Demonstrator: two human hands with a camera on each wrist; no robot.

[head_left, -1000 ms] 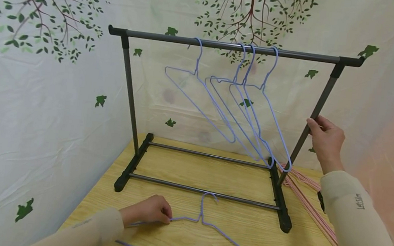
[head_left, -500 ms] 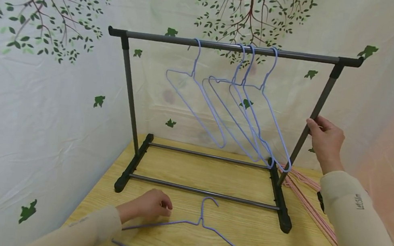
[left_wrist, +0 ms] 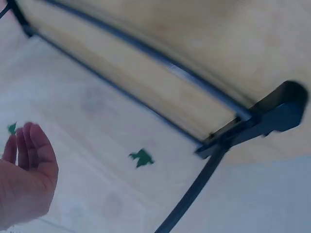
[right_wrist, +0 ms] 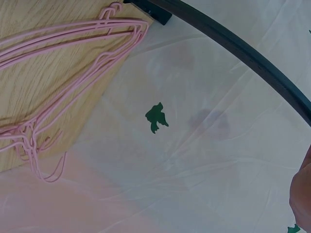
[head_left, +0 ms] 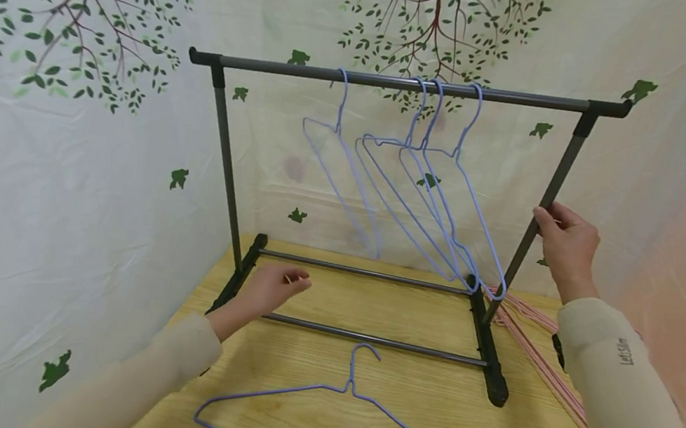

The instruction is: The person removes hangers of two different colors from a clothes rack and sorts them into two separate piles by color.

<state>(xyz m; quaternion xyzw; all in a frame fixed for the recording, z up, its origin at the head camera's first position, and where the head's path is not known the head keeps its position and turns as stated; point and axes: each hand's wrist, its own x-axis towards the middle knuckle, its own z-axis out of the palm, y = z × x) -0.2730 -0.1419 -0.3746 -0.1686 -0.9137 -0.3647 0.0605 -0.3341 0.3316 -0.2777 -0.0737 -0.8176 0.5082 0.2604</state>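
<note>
The left hand (head_left: 264, 290) hovers near the rack (head_left: 227, 158), fingers loosely curled, holding nothing — the right hand (head_left: 570, 250) pinches its right upright (head_left: 562, 172). 4 blue hangers (head_left: 426, 139) hang from it; another hanger (head_left: 352, 369) lies on the table (head_left: 301, 357).

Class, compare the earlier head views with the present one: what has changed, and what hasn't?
The left hand let go of the loose hanger, whose hook shows slightly lower, and moved toward the rack. The leftmost hanging hanger swung, its lower corner going left in view. Unchanged: right hand gripping the right post, the other hanging hangers.
</note>
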